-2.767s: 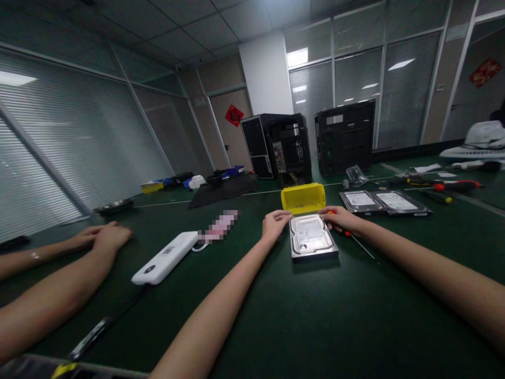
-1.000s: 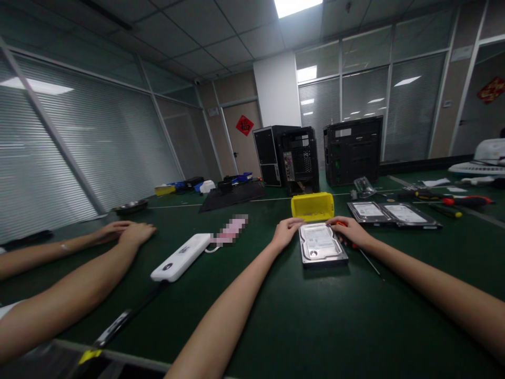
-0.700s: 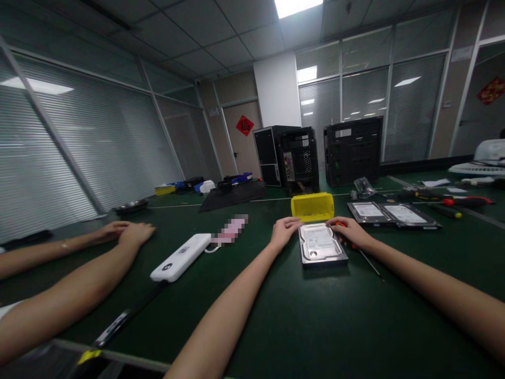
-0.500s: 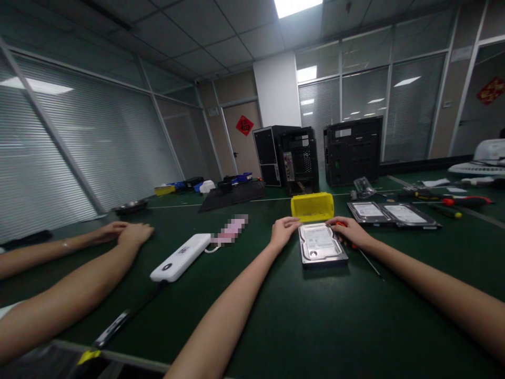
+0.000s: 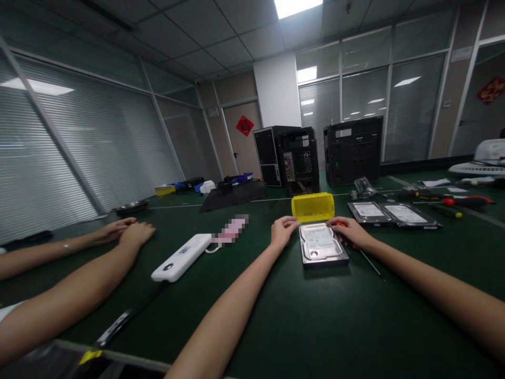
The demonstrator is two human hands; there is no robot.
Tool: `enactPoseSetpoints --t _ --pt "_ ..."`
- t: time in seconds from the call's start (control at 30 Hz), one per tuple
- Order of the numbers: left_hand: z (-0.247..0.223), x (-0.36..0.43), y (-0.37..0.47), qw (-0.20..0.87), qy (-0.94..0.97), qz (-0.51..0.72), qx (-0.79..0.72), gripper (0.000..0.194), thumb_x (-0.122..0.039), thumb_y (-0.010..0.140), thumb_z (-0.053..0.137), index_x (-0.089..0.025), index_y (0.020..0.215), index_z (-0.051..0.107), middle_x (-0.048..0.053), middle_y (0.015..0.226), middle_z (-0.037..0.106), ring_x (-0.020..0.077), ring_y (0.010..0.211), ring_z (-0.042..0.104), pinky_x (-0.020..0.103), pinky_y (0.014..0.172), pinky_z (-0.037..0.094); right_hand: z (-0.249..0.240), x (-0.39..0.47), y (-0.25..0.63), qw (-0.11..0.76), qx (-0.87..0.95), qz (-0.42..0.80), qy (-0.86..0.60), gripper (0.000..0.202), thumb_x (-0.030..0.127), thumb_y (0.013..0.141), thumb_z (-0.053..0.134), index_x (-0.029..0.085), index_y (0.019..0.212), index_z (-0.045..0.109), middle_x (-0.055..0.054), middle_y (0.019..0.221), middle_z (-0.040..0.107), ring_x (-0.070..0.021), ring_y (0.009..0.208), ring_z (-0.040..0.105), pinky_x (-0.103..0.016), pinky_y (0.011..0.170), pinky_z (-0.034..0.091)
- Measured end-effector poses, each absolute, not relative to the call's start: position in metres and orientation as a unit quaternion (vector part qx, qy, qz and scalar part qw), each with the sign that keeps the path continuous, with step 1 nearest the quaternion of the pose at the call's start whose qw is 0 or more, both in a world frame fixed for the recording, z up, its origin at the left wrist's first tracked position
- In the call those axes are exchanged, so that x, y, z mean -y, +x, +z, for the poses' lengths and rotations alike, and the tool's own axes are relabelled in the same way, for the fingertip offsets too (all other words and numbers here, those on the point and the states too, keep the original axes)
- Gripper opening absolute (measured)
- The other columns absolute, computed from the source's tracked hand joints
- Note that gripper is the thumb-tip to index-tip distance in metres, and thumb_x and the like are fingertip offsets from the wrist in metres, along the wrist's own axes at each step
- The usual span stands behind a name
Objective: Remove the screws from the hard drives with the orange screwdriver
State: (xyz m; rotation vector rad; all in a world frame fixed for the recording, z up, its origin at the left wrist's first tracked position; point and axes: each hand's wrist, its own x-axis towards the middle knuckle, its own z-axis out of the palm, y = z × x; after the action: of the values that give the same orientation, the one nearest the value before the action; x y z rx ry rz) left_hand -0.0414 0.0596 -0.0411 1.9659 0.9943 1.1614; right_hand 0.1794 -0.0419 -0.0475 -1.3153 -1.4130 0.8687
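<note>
A silver hard drive (image 5: pixel 320 242) lies flat on the green table (image 5: pixel 276 310), in front of a yellow bin (image 5: pixel 312 207). At the drive's upper left corner is my left hand (image 5: pixel 283 231), its fingers closed together and reaching the corner near the bin. My right hand (image 5: pixel 349 231) is at the upper right corner, closed round the orange handle of a screwdriver (image 5: pixel 370 261), whose shaft points down and right along the table. Its fingertips meet the drive's edge.
Two more hard drives (image 5: pixel 410 215) lie to the right, near tools with a red-handled screwdriver (image 5: pixel 467 201). Computer cases (image 5: pixel 353 152) stand behind. On the left are a white power bank (image 5: pixel 182 258) and another person's hands (image 5: pixel 136 233).
My hands, the drive and the screwdriver stay practically as they were. The other person's hands on the left have shifted slightly.
</note>
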Motion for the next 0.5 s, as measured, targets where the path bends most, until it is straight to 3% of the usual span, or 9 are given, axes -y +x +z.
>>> enactPoseSetpoints --t 0.5 --pt "-0.0411 -0.0596 -0.0421 0.333 0.758 0.409 -0.384 0.023 -0.03 0.074 0.065 -0.016 0.091 0.069 0.007 0.091 0.071 0.019 0.087 0.066 0.027 0.08 0.049 -0.0523 0.0376 0.182 0.485 0.584 0.35 -0.548 0.03 0.029 0.073 0.052 0.015 0.099 0.058 0.001 0.063 0.054 -0.0061 0.042 0.048 -0.016 0.035 0.037"
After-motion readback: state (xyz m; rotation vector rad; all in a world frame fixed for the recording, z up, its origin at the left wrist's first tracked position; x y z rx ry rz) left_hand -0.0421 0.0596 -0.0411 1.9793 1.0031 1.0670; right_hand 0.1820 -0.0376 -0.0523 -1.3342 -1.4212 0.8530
